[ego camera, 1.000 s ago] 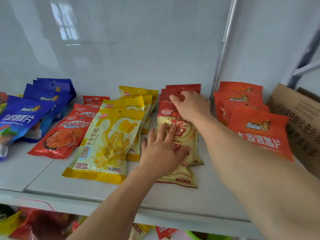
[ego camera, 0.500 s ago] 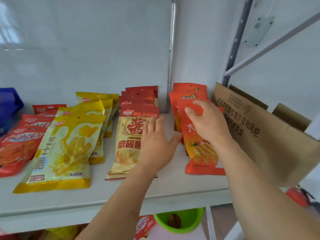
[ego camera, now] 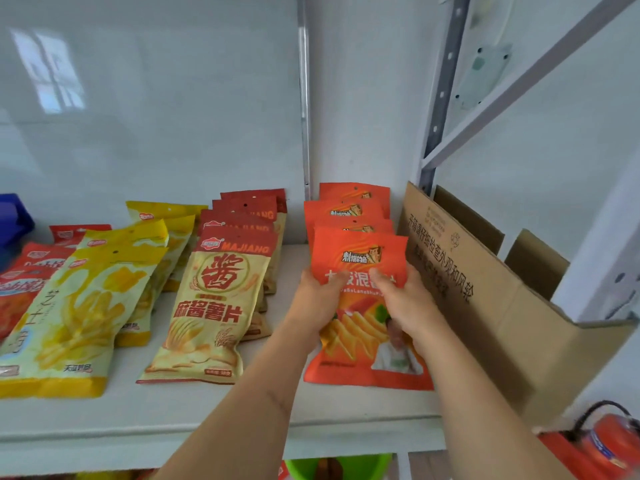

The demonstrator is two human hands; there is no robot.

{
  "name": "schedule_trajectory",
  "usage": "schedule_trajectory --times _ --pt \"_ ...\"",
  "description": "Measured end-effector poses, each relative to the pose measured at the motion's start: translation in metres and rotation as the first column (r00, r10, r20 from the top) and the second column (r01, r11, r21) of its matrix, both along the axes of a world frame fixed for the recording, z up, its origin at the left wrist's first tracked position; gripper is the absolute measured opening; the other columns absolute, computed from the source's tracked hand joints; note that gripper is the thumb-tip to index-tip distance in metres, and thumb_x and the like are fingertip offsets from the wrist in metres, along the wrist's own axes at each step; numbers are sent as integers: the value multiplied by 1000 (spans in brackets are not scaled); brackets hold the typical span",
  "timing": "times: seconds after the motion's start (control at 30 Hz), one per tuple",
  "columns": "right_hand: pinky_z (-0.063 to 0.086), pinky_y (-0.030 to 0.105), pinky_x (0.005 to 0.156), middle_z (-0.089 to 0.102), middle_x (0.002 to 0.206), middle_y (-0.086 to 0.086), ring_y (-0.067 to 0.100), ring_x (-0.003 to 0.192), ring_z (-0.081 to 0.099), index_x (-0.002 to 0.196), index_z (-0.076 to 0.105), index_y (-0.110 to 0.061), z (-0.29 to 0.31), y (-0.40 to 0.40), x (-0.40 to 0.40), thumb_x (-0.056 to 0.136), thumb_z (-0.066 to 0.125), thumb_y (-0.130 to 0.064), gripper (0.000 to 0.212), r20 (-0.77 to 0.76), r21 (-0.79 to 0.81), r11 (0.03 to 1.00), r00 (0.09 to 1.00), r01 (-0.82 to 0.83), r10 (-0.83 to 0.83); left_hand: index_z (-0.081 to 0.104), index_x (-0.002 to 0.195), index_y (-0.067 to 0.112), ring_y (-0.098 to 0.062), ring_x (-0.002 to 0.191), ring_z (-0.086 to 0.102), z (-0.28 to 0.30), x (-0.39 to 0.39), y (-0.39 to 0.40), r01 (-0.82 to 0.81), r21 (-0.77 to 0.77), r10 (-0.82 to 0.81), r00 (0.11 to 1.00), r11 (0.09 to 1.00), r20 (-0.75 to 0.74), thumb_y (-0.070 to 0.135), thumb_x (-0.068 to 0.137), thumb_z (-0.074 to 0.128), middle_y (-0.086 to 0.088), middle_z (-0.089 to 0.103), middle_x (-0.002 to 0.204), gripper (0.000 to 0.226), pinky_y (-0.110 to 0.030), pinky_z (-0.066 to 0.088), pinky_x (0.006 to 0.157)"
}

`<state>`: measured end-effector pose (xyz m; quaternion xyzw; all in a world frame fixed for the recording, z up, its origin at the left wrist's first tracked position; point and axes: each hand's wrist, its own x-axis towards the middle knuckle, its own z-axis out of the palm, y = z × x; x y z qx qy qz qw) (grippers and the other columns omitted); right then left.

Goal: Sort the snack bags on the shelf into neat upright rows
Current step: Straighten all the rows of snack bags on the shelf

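Observation:
An orange snack bag leans at the front of a row of several orange bags on the right of the white shelf. My left hand grips its left edge with the thumb on its face. My right hand grips its right edge the same way. To the left runs a row of red-topped cream Majiang bags, then yellow bags, then red bags.
An open cardboard box stands tight against the orange row on the right. A blue bag edge shows at the far left. A red fire extinguisher sits low right, and a green tub below the shelf.
The view has swung right. My left hand left the cream Majiang bag and moved over to the orange bag. Both hands now hold the front orange bag by its sides.

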<state>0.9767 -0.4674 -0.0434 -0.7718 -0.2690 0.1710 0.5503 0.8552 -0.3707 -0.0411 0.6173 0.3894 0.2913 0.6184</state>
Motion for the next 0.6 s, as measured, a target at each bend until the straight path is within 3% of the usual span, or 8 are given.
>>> schedule_trajectory --times 0.03,0.1,0.2,0.27,0.33,0.4,0.5,0.6 --pt "47 35 95 64 125 -6 18 109 63 139 45 -28 -4 4 3 77 66 -64 74 -4 8 1000 1000 -14 14 54 108 29 -26 98 73 -2 1 1 -23 12 23 1000 1000 -7 52 71 74 -3 72 114 48 -48 59 90" --pt "48 38 97 64 124 -6 18 112 63 139 45 -30 -7 8 5 76 67 -64 75 1 6 998 998 -57 57 55 105 29 -26 97 73 -4 2 5 -49 31 49 999 998 -2 54 63 73 -3 73 113 53 -49 59 90" --pt "48 37 95 62 127 -4 19 112 61 138 45 -28 -4 9 14 79 66 -64 72 -6 -11 998 998 -65 65 56 118 25 -23 95 74 -4 4 12 -47 55 47 999 997 2 57 62 73 -3 72 116 67 -47 61 86" --pt "46 30 85 58 123 -8 15 105 60 135 44 -25 3 10 22 84 64 -62 66 -13 6 998 998 -66 66 53 127 23 -22 96 74 0 5 17 -49 61 49 999 997 5 59 64 75 -3 69 120 76 -46 61 85" --pt "39 26 83 48 114 -12 13 102 56 144 36 -24 11 15 28 90 62 -54 67 -29 43 996 997 -74 75 46 137 22 -23 97 74 4 7 24 -45 45 45 999 998 7 63 61 77 -3 68 122 92 -46 62 84" --pt "43 29 85 55 113 -11 10 97 58 141 40 -25 12 25 38 87 64 -55 66 -50 58 995 995 -78 81 40 143 25 -24 95 74 5 10 34 -35 -11 35 999 999 11 65 57 79 -4 70 120 102 -48 62 83" --pt "55 42 87 68 112 -4 16 91 70 130 48 -31 12 42 47 78 68 -66 66 -88 65 993 991 -98 103 44 140 23 -25 92 76 6 15 47 19 -58 -18 1000 998 15 58 67 81 -5 74 114 89 -49 62 83" --pt "56 40 83 69 109 -5 16 88 71 127 49 -32 12 56 55 76 69 -67 64 -117 61 992 986 -113 120 49 134 24 -24 91 77 3 20 59 73 -81 -69 997 994 45 50 79 80 -5 75 110 68 -48 62 84"
